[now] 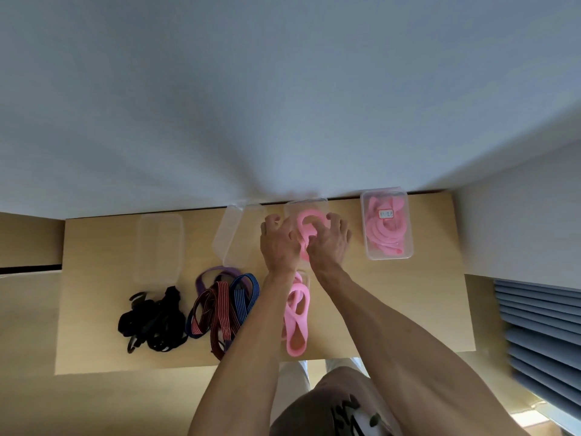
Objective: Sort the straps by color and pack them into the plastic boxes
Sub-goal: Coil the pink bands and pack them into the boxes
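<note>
I see left hand (278, 243) and right hand (330, 243) both curled around a pink strap (306, 225) | strap over open clear box (306, 205) at table's (408, 309) far edge | more pink straps (297, 313) lie nearer me

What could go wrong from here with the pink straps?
1. Both hands, left and right, press coiled pink straps into the open box; on release the coil may spring out.
2. The box sits at the table's far edge by the wall; pushing may slide or tip it.
3. More pink straps lie under the forearms and could be dragged off.
</note>
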